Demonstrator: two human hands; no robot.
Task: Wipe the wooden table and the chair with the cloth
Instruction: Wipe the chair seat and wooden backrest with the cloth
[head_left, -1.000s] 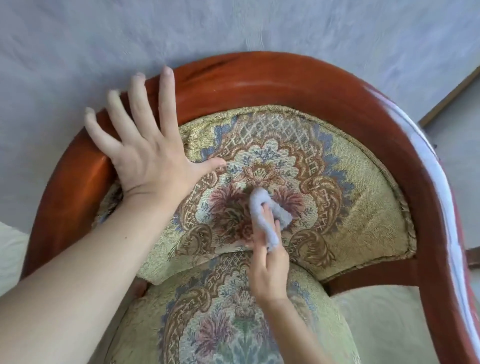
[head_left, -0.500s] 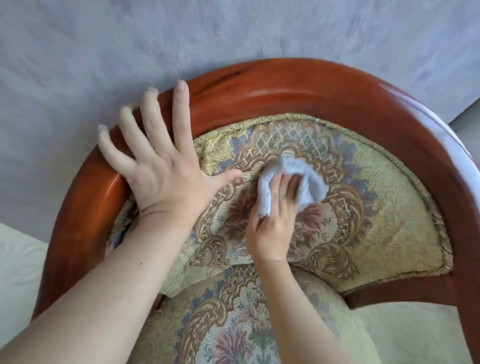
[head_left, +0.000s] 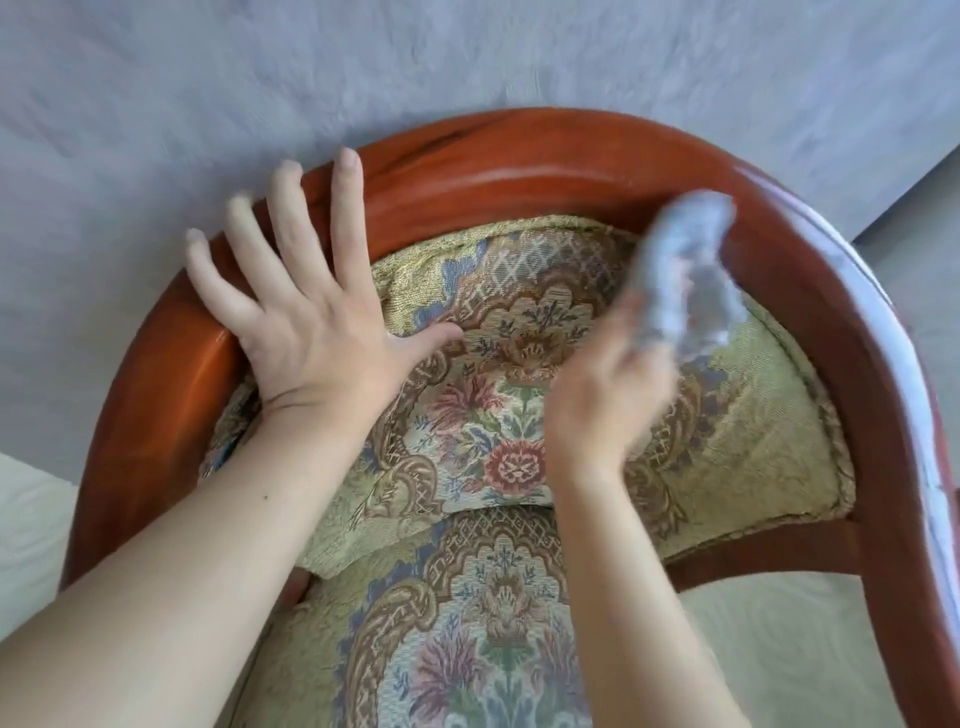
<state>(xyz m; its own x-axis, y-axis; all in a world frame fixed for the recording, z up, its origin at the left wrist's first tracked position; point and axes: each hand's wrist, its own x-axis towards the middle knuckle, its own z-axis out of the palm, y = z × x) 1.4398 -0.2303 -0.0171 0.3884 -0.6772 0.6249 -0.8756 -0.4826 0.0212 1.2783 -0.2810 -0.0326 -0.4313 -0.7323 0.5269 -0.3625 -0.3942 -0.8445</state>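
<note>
— Where's the cloth (head_left: 685, 275)?

— In my right hand (head_left: 605, 400), fingers curled round its lower end; it's blurred, its long axis running from 7 up to 1 o'clock, the tip at the wooden rim.

— And your left hand (head_left: 306, 317)?

— Flat, fingers spread towards 11 o'clock on the chair (head_left: 519, 156); thumb on the cushion (head_left: 488, 415).

— Count?

— One cloth; one chair; two hands.

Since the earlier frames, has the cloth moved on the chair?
Yes. The cloth, held by the right hand, went from the backrest's floral centre up and right to the wooden rail.
</note>
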